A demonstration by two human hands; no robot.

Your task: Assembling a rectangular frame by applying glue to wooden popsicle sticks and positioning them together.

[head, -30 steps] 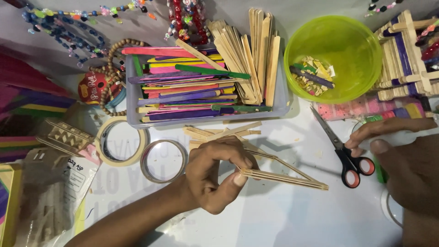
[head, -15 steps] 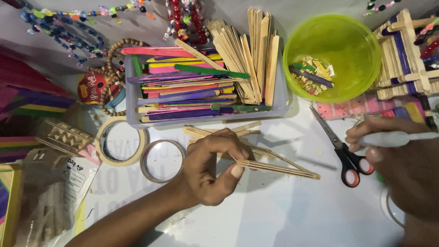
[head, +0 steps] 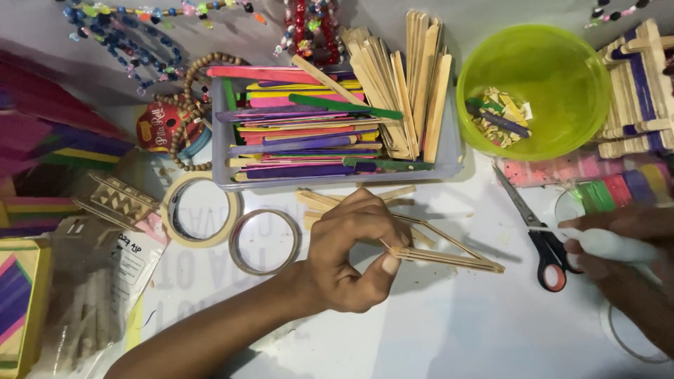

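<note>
My left hand (head: 347, 260) reaches in from the bottom left and pinches a flat triangular frame of plain wooden craft sticks (head: 444, 257) by its left corner, just above the white table (head: 449, 330). More loose plain sticks (head: 319, 200) lie behind it. My right hand (head: 621, 270) is at the right edge, closed around a white tube-like object (head: 609, 245) whose tip points left toward the frame. Scissors with red and black handles (head: 544, 245) lie just left of that hand, touching its fingers.
A clear tray (head: 449, 151) of coloured and plain craft sticks stands behind the hands, with a green bowl (head: 540, 63) of scraps to its right. Two tape rolls (head: 200, 210) (head: 265, 241) lie left. Bead strings, stick models and packets crowd the edges.
My right hand has taken up the white tube-like object beside the scissors. My left hand has kept hold of the stick frame, shifting it slightly.
</note>
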